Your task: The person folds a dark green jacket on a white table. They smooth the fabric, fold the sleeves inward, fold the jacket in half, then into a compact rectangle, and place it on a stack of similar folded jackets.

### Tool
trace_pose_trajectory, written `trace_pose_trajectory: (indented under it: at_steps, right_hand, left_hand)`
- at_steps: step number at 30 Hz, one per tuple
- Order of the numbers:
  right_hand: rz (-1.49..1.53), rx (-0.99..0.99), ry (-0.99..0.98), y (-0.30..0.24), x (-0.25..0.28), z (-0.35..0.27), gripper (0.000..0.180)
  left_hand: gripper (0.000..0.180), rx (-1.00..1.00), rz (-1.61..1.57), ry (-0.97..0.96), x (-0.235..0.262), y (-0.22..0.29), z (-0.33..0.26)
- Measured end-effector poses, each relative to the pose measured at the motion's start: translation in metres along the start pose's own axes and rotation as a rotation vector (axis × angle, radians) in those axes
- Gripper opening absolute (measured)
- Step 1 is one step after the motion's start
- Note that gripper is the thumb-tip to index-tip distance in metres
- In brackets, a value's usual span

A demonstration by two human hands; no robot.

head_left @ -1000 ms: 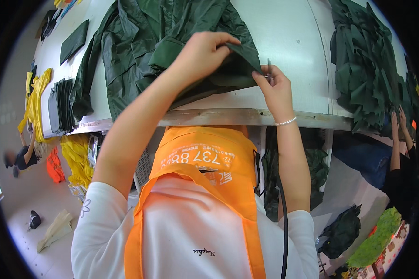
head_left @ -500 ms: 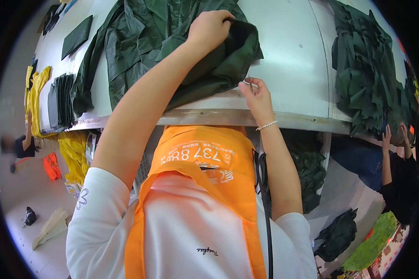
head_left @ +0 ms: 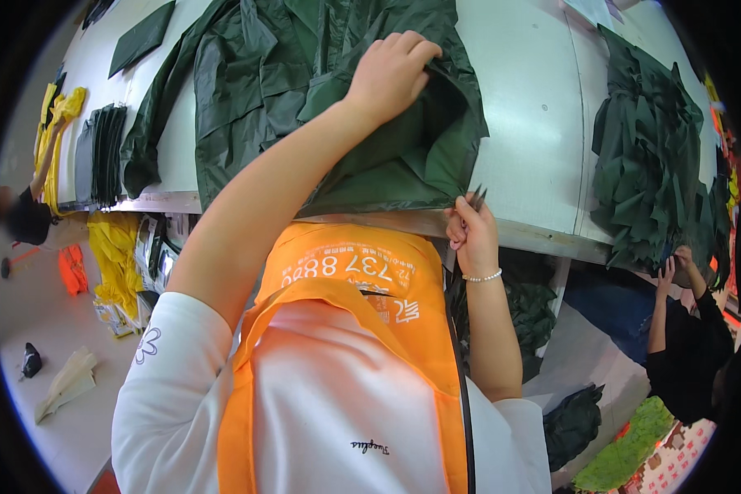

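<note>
A dark green jacket of thin, shiny cloth lies spread on the table, its hem reaching the near edge. My left hand is closed on an upper fold of it, lifting the cloth so that it gapes. At the hem's right corner, my right hand pinches the cloth between thumb and fingers. Small dark thread snips are tucked in that same hand, points upward. Part of the left fingertips is hidden by the hand itself.
A pale metal-edged table carries a heap of dark green pieces at right, folded dark stacks and a flat green packet at left. Co-workers stand at both sides; one's hands touch the right heap. Yellow cloth hangs below the left edge.
My right hand has drawn the hem corner toward me and slightly right, past the table edge. My left hand has moved a little right and nearer, and the jacket has shifted with them.
</note>
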State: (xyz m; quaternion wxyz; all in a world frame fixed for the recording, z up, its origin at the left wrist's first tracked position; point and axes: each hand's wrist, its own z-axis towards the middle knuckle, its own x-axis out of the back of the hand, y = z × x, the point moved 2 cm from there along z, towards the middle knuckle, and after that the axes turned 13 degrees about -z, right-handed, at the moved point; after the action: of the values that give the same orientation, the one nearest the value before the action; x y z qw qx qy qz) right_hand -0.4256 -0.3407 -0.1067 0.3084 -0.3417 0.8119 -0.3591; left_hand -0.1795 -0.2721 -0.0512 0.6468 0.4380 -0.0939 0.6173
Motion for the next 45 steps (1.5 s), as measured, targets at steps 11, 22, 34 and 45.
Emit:
trace_pose_trajectory:
  at_steps: [11, 22, 34, 45]
  right_hand:
    - [0.144, -0.002, 0.000, 0.002, 0.017, -0.004, 0.007]
    - [-0.225, 0.413, -0.073, -0.080, -0.065, 0.037, 0.031]
    - [-0.549, 0.795, 0.435, -0.086, -0.069, 0.087, 0.043]
    - [-0.939, 0.851, 0.283, -0.183, -0.078, 0.156, 0.039]
  left_hand:
    - [0.036, -0.205, -0.380, -0.502, 0.004, 0.071, -0.098]
    - [0.048, 1.076, -1.342, -0.067, 0.061, 0.037, -0.081]
    - [0.068, 1.055, -1.531, 0.044, 0.087, 0.027, -0.084]
    - [0.061, 1.157, -1.561, 0.167, 0.120, 0.005, -0.111]
